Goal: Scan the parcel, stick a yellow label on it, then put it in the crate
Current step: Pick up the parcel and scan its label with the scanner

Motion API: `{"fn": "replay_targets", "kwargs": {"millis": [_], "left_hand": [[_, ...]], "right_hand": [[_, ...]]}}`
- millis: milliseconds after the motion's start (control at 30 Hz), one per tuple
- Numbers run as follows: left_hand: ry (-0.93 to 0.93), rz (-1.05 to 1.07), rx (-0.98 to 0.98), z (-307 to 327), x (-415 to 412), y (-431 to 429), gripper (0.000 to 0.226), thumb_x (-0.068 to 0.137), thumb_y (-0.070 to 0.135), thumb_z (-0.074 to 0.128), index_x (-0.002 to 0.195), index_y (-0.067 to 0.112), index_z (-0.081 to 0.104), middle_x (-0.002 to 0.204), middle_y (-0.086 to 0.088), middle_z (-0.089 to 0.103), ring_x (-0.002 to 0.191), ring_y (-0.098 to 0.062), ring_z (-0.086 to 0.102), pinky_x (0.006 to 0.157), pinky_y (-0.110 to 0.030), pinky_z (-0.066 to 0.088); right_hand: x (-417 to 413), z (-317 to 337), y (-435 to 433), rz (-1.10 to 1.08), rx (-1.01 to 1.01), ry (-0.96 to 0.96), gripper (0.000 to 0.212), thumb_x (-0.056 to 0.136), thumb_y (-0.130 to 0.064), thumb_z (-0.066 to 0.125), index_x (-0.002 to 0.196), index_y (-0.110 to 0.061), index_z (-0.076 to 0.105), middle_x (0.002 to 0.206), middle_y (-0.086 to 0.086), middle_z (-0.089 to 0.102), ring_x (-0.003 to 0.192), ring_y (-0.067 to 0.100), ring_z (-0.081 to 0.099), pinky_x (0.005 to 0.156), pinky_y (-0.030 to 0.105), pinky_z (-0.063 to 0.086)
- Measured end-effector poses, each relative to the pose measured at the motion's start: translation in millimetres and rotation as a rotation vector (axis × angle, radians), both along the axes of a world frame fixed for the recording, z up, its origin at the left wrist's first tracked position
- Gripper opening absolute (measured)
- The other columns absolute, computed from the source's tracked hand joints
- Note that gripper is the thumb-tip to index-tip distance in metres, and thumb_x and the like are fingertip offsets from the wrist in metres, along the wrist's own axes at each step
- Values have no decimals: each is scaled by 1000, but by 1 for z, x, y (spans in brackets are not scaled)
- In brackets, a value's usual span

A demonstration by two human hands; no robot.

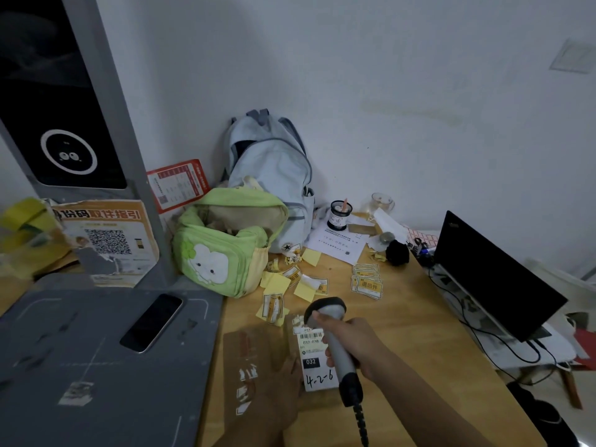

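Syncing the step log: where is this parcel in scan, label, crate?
Nothing looks finished yet. In hand: the right hand holds the scanner over the white shipping label on the parcel, which the left hand steadies on the desk. Left: no yellow label on the parcel that I can see; the yellow labels lie loose on the desk. No crate in view.

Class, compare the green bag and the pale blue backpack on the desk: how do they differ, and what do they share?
The green bag is unzipped and gaping; the blue backpack has only a small opening showing near its top. The green bag sits low and nearer the person, while the blue backpack stands taller, behind it against the wall. The green bag carries a white cartoon figure; the backpack is plain. Both are fabric.
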State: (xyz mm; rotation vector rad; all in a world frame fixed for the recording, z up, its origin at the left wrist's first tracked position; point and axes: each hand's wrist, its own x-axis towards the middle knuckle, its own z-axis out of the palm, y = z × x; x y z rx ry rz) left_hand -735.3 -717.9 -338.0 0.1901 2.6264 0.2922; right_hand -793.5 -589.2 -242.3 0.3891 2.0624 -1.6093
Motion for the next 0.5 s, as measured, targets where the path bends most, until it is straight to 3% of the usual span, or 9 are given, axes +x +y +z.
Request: {"fn": "replay_targets", "kwargs": {"millis": [67,167,300,500], "left_hand": [[12,-70,12,-1,0,0,67,95,10,40,154,9,9,164,-8,5,145,-26,29,108,-46,40],[14,-10,24,-12,-3,-4,68,94,10,40,155,13,8,165,-6,6,141,-29,35,107,-47,40],[-21,39,105,-21,-11,-7,82,88,7,49,155,19,4,165,1,2,134,-29,44,105,-47,44],[-13,126,257,-20,-15,-10,74,87,8,56,152,20,24,158,4,22,133,-24,46,108,-37,44]], "right_hand": [[0,-2,1,10,4,5,46,77,-37,76,80,6,60,74,22,60,46,21,59,44,25,51],[-2,-12,8,-16,46,32,45,77,-38,76,83,5,64,74,23,64,57,24,62,49,27,55],[-13,-46,35,-100,161,48,28,75,-28,75,76,-2,65,64,10,61,58,24,57,61,34,50],[-25,-97,79,-146,444,-44,13,76,-7,60,71,-5,49,64,9,40,63,23,40,60,34,32]]}}
